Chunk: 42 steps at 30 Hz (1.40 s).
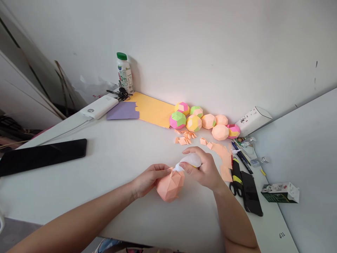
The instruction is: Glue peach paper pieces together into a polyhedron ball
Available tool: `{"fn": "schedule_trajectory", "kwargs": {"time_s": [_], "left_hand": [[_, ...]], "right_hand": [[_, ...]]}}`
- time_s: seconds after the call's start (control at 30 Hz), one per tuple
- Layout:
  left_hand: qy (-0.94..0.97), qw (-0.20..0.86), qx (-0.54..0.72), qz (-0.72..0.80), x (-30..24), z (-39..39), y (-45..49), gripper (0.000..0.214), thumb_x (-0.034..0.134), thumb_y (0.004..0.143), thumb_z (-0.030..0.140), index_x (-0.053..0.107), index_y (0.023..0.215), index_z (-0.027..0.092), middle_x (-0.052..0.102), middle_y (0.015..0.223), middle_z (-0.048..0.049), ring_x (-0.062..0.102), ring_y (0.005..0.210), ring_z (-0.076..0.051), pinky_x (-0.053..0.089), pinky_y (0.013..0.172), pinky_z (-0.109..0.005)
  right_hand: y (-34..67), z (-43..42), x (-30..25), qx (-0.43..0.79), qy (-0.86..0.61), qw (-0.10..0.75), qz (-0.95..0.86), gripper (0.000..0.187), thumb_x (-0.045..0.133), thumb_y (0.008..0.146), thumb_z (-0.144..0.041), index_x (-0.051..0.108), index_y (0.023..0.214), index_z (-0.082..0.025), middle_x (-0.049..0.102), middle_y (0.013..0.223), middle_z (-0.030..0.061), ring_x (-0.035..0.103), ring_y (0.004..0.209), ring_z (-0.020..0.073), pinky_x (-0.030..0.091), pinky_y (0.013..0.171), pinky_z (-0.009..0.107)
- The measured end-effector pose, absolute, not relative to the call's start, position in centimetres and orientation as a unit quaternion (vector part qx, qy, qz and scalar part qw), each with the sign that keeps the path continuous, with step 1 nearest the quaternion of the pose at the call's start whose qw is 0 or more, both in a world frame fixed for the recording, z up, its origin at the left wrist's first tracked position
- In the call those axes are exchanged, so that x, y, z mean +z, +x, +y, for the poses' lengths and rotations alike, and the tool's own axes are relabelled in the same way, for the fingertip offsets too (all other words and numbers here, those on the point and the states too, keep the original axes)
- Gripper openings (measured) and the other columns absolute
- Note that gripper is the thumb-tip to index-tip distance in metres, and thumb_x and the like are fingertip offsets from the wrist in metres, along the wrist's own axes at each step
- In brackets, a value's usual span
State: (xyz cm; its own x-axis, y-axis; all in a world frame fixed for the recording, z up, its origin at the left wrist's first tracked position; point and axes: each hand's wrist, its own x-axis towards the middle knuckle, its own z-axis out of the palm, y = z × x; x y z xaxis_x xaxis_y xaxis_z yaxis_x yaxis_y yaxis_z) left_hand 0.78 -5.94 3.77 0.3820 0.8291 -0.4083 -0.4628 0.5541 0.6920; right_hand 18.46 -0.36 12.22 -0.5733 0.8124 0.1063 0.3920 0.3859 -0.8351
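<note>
My left hand (149, 179) grips a peach paper polyhedron ball (170, 186) just above the white table (118, 196). My right hand (204, 168) is closed round a small white glue bottle (191, 161), whose tip touches the top of the ball. Small peach folded paper pieces (184, 137) and flat peach squares (223, 158) lie just beyond the hands.
Several finished paper balls (193, 123), coloured and peach, line the wall. Nearby lie yellow (154, 109) and purple paper sheets (123, 111), a power bank (99, 107), keys, a bottle (124, 73), a black tablet (42, 155), scissors (236, 179), a phone (251, 193), pens and small boxes (280, 192).
</note>
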Motion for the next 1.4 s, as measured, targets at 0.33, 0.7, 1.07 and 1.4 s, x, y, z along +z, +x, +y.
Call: {"fn": "schedule_trajectory", "kwargs": {"time_s": [0.33,0.7,1.07,1.4], "left_hand": [[0.245,0.793,0.401,0.387,3.72,-6.00,0.75,0.023,0.068,0.072,0.036,0.062,0.071,0.013,0.062,0.069,-0.0038,0.056,0.063,-0.015,0.042,0.059,-0.026],[0.241,0.794,0.405,0.384,3.81,-5.96,0.74,0.023,0.069,0.070,0.036,0.062,0.069,0.014,0.062,0.067,-0.0027,0.056,0.061,-0.015,0.042,0.059,-0.026],[0.251,0.795,0.406,0.375,3.74,-6.00,0.67,0.022,0.067,0.073,0.035,0.063,0.070,0.014,0.061,0.067,-0.0027,0.055,0.060,-0.014,0.042,0.060,-0.026],[0.253,0.791,0.407,0.381,3.56,-5.97,0.68,0.022,0.067,0.073,0.035,0.062,0.069,0.014,0.061,0.065,-0.0022,0.054,0.059,-0.013,0.040,0.057,-0.024]], "right_hand": [[18.45,-0.37,12.40,0.410,-0.372,0.261,-0.791,0.025,0.065,0.075,-0.031,0.055,0.096,-0.022,0.047,0.054,-0.0062,0.040,0.041,0.0079,0.033,0.039,0.019],[18.41,-0.36,12.57,0.418,-0.380,0.265,-0.781,0.025,0.065,0.075,-0.031,0.055,0.096,-0.022,0.050,0.055,-0.0055,0.041,0.043,0.0080,0.033,0.040,0.020],[18.42,-0.42,12.56,0.411,-0.398,0.270,-0.775,0.025,0.065,0.075,-0.035,0.055,0.095,-0.023,0.046,0.055,-0.0057,0.040,0.045,0.0084,0.032,0.041,0.020],[18.42,-0.24,12.51,0.407,-0.408,0.263,-0.773,0.026,0.064,0.076,-0.038,0.054,0.095,-0.023,0.045,0.056,-0.0054,0.038,0.045,0.0087,0.031,0.041,0.021]]}}
